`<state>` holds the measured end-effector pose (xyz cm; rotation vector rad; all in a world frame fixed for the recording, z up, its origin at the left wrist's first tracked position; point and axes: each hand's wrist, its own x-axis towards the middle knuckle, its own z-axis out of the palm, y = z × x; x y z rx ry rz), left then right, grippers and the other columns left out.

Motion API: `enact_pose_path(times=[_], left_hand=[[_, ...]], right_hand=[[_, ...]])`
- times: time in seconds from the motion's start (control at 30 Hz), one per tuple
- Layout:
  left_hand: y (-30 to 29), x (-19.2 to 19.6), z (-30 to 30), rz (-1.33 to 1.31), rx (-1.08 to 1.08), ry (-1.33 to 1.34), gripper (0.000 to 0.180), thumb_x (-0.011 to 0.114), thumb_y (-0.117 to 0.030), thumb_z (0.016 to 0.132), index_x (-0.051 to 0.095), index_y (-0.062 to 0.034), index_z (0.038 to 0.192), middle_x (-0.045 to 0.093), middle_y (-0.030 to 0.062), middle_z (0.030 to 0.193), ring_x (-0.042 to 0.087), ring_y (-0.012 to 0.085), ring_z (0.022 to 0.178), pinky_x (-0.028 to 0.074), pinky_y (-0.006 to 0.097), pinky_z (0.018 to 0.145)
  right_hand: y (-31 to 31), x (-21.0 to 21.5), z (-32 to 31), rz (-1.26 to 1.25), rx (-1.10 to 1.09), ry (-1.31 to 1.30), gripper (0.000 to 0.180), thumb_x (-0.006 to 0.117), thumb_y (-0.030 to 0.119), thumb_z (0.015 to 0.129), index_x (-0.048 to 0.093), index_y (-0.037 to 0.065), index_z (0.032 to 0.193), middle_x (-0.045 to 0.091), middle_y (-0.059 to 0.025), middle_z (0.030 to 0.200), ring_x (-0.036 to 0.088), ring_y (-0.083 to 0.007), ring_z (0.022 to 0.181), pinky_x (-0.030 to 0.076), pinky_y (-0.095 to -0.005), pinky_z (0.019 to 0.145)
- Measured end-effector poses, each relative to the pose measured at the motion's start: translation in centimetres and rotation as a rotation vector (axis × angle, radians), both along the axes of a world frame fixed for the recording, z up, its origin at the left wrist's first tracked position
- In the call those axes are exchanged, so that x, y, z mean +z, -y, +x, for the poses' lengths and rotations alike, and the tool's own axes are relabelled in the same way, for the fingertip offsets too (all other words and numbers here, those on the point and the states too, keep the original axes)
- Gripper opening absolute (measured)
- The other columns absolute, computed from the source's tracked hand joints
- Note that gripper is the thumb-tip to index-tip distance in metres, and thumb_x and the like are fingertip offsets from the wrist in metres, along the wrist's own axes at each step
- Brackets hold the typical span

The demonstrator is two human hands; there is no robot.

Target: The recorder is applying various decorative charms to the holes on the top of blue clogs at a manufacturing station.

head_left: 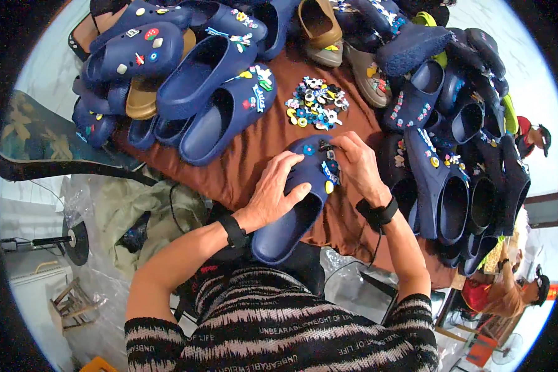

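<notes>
Before me one rounded navy foam clog [315, 178], its toe dotted with blue, white and yellow charms, sits at the near edge of a brown satiny cloth [229, 168], short of one multicoloured charm heap [317, 104], the left hand [274, 191] clamped around its upper, the right hand [358, 168] pinching one small dark charm [324, 146].

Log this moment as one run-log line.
Left hand: on navy-blue foam clog | Right hand: at small colourful charms on clog's front | Beyond: loose multicoloured charm pile on brown cloth
</notes>
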<state>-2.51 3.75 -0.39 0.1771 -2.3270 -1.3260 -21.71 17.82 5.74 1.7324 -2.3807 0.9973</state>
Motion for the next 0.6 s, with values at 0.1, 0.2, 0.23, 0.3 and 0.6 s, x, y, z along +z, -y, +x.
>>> enact_pose_path(times=[0.1,0.2,0.23,0.3,0.6], left_hand=[[-0.2,0.4,0.2,0.013,0.004,0.01,0.063,0.059,-0.038,0.098,0.038,-0.0004,0.144,0.04,0.0238,0.144,0.038,0.0386,0.139,0.029,0.046,0.118],[-0.5,0.8,0.8,0.144,0.024,0.045,0.062,0.057,-0.036,0.099,0.035,-0.0004,0.145,0.039,0.0228,0.145,0.036,0.0368,0.14,0.027,0.045,0.119],[-0.6,0.9,1.1,0.246,0.03,0.065,0.061,0.056,-0.035,0.1,0.035,-0.0005,0.146,0.038,0.0222,0.145,0.035,0.0359,0.141,0.026,0.044,0.119],[-0.9,0.5,1.7,0.306,0.063,0.069,0.061,0.055,-0.035,0.101,0.034,-0.0008,0.146,0.038,0.0219,0.146,0.034,0.0355,0.141,0.025,0.044,0.12],[-1.9,0.1,2.4,0.227,0.128,0.065,0.064,0.057,-0.035,0.101,0.031,-0.0021,0.149,0.032,0.0223,0.15,0.03,0.0365,0.144,0.023,0.045,0.121]], right_hand=[[0.5,0.2,0.3,0.09,0.022,0.044,0.016,0.064,0.002,0.086,0.065,0.006,0.102,0.064,-0.0149,0.098,0.066,-0.0389,0.088,0.055,-0.0452,0.073],[1.0,0.5,0.6,0.135,0.051,-0.021,0.016,0.064,0.003,0.086,0.065,0.006,0.101,0.064,-0.0147,0.096,0.066,-0.0392,0.086,0.054,-0.0466,0.072],[1.2,0.6,0.7,0.144,0.053,-0.028,0.015,0.064,0.003,0.086,0.066,0.006,0.101,0.064,-0.0147,0.094,0.065,-0.0393,0.086,0.054,-0.0467,0.072],[1.8,0.5,0.9,0.154,0.067,-0.034,0.014,0.064,0.003,0.086,0.066,0.006,0.1,0.063,-0.0146,0.093,0.065,-0.0393,0.086,0.054,-0.0469,0.073],[5.3,0.7,2.4,0.291,0.291,-0.211,0.01,0.065,0.007,0.08,0.066,0.007,0.09,0.061,-0.0139,0.085,0.064,-0.0366,0.086,0.052,-0.0469,0.075]])
